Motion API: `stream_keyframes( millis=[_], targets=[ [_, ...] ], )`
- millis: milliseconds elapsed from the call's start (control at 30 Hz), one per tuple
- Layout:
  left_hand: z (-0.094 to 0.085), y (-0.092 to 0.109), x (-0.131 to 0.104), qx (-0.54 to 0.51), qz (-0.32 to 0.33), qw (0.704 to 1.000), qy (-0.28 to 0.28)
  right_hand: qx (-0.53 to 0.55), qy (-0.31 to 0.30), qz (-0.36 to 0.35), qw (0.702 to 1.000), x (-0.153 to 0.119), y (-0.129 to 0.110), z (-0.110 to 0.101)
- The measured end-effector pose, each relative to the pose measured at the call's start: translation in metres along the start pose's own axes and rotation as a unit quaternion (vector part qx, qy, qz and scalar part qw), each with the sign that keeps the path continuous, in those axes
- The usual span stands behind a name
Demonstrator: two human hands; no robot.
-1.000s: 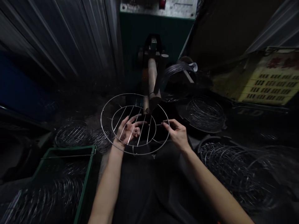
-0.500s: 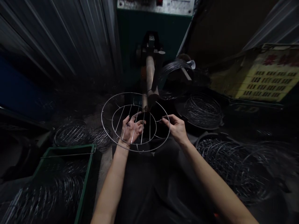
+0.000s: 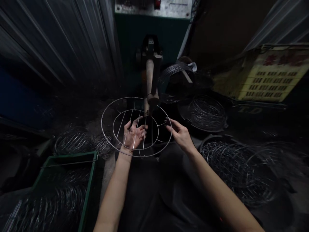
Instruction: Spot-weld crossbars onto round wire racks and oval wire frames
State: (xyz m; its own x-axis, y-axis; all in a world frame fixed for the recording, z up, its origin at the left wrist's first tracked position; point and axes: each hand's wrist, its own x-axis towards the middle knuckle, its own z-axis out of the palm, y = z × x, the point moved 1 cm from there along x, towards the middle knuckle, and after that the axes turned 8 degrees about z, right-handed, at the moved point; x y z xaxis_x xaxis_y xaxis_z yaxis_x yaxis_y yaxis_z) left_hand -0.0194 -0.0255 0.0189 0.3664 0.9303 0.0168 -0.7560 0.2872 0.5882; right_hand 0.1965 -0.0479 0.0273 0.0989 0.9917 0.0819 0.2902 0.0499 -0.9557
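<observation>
A round wire rack (image 3: 152, 132), with an outer ring, a smaller inner ring and straight bars across it, sits tilted under the machine's pale rod-like arm (image 3: 149, 77). My left hand (image 3: 135, 135) is palm up beneath the bars, its fingers loosely bent and apart, with the wires crossing in front of it. At the rack's right rim is my right hand (image 3: 180, 133). Its thumb and forefinger are apart, around the end of a short spoke between the rings. Whether the fingertips touch that wire I cannot tell.
The green machine body (image 3: 132, 27) stands ahead. A green crate (image 3: 89, 183) of wire parts is at lower left. On the right are a tub of wire pieces (image 3: 217, 153), a dish of wire rings (image 3: 206, 111) and a yellow crate (image 3: 265, 85). More wire rings (image 3: 73, 141) lie left.
The whole view has shifted slightly, so the rack and machine appear further left. My right thumb and forefinger have parted from their pinch on the spoke. The left hand stays beneath the rack.
</observation>
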Motion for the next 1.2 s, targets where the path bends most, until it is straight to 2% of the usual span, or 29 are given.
stream_keyframes(
  millis=[167,267,367,500,767,1000,1200],
  targets=[
    [-0.004,-0.005,-0.009,0.01,0.013,1.0,-0.026,-0.047,0.016,-0.022,0.999,0.007,0.005,0.003],
    [-0.008,-0.011,-0.02,0.035,-0.002,0.999,-0.027,-0.057,0.003,-0.017,0.998,-0.008,0.019,0.001],
    [-0.012,-0.021,-0.029,0.041,-0.034,0.999,-0.013,-0.065,0.024,-0.005,0.998,-0.026,0.031,-0.004],
    [-0.016,-0.035,-0.028,0.022,-0.059,0.998,0.009,-0.078,0.04,0.013,0.996,-0.036,0.039,-0.01],
    [-0.021,-0.051,-0.025,0.007,-0.07,0.997,0.028,-0.094,0.031,0.001,0.995,-0.043,0.045,-0.017],
    [-0.023,-0.062,-0.037,-0.005,-0.094,0.995,0.029,-0.12,0.019,-0.014,0.992,-0.058,0.055,-0.024],
    [-0.013,-0.071,-0.056,-0.011,-0.109,0.994,0.024,-0.104,0.009,-0.002,0.995,-0.074,0.047,-0.031]
  ],
)
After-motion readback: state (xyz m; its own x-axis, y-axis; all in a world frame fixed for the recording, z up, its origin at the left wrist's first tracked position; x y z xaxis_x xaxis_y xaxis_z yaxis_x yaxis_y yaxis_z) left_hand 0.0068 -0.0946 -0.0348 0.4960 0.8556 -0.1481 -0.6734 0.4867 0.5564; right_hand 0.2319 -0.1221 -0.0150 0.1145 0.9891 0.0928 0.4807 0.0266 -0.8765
